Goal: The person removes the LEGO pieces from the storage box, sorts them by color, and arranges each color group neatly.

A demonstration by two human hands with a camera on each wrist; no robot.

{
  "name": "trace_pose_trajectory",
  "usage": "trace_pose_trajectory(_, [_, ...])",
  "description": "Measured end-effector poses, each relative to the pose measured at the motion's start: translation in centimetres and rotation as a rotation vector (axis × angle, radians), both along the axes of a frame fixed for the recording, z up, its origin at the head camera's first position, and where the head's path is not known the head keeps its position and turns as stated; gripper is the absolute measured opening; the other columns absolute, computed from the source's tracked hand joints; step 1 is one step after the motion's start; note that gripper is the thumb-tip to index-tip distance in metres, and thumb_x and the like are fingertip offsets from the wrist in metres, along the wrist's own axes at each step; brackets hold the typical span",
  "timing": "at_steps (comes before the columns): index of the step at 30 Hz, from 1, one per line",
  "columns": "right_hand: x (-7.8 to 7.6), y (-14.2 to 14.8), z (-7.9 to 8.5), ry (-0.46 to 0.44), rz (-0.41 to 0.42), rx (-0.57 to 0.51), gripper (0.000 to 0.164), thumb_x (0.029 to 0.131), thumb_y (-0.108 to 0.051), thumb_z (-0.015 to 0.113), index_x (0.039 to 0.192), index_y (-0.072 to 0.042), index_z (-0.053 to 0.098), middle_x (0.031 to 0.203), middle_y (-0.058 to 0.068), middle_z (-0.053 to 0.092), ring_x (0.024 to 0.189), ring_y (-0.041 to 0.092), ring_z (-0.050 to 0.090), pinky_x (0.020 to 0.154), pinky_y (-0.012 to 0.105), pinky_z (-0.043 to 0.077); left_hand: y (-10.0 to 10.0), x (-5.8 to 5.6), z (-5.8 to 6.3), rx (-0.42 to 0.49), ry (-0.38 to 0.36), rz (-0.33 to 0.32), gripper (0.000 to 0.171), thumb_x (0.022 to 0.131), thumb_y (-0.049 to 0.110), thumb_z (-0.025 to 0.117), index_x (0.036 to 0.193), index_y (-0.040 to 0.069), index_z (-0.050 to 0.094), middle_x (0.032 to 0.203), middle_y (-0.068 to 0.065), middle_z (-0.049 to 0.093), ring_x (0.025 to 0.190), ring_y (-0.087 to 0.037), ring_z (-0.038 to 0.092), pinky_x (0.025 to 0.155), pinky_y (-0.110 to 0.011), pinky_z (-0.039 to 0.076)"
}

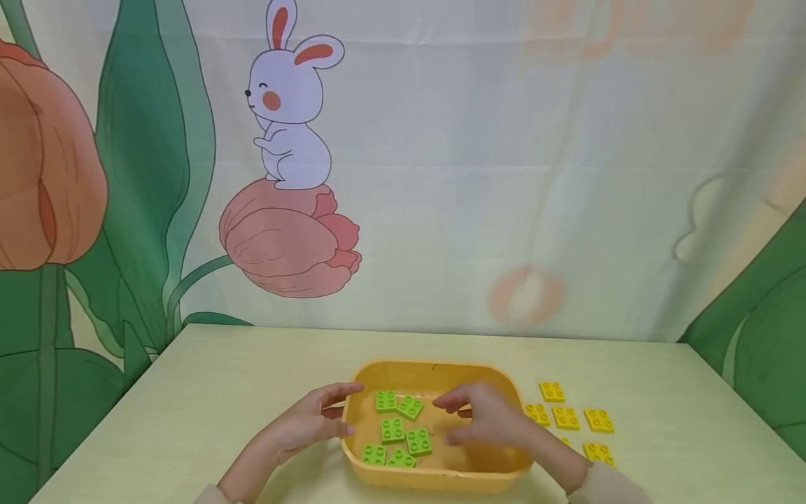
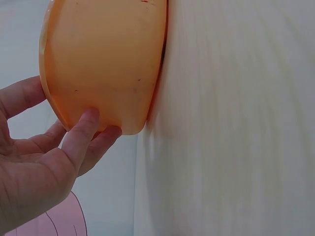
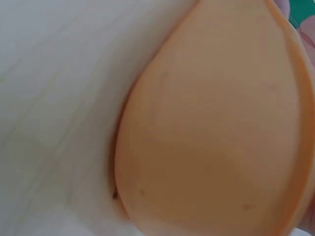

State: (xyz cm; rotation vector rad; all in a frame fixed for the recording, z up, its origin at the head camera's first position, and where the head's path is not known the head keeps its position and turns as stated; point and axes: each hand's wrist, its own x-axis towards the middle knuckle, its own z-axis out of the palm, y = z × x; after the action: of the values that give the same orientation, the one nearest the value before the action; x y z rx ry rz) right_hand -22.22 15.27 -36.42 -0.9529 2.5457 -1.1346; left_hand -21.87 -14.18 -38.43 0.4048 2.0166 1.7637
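Note:
A yellow-orange plastic tub [image 1: 441, 478] sits on the table, holding several lime-green toy building bricks [image 1: 392, 430] toward its left side. My left hand [image 1: 308, 423] rests against the tub's left end, index finger and thumb apart at the rim. In the left wrist view, its fingers [image 2: 83, 130] touch the outside of the tub wall. Over the right half of the tub hovers my right hand [image 1: 488, 416], its fingers bent and spread from the thumb, with nothing between them. The right wrist view is mostly filled by the tub's outer wall [image 3: 206, 123].
Several yellow toy bricks [image 1: 566, 418] lie on the table [image 1: 252, 371] to the right of the tub, some partly hidden by the right hand and arm. Behind the table hangs a printed cloth [image 1: 428, 175] with a rabbit and tulips.

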Motion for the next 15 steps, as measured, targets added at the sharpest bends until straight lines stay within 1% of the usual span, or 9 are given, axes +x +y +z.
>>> trace_pose_trajectory(5, [0.1,-1.5,-0.6,-0.056,0.011,0.016,0.043,0.074,-0.007,0.073,0.112,0.008,0.06,0.112,0.019,0.06,0.096,0.033,0.058,0.081,0.039,0.051,0.0,0.0,0.1,0.012,-0.003,0.0,0.064,0.079,-0.004,0.061,0.136,-0.006,0.032,0.141,-0.028,0.026,0.124,-0.043,0.034,0.091,-0.037,0.046])
trace_pose_trajectory(12, [0.0,-2.8,-1.7,-0.005,0.026,0.063,0.041,0.071,-0.008,0.074,0.107,0.006,0.062,0.106,0.015,0.064,0.087,0.024,0.06,0.073,0.029,0.051,0.0,0.0,0.1,0.008,-0.004,0.003,0.064,0.079,-0.005,0.061,0.136,-0.006,0.032,0.141,-0.027,0.027,0.123,-0.042,0.037,0.09,-0.037,0.046])
trace_pose_trajectory(15, [-0.1,-3.1,-2.0,0.005,0.042,0.074,0.039,0.071,-0.005,0.073,0.107,0.007,0.063,0.104,0.015,0.065,0.082,0.02,0.061,0.069,0.024,0.05,0.1,0.1,0.2,-0.002,-0.007,0.008,0.064,0.079,-0.005,0.061,0.136,-0.006,0.032,0.141,-0.027,0.027,0.123,-0.042,0.037,0.09,-0.038,0.046])
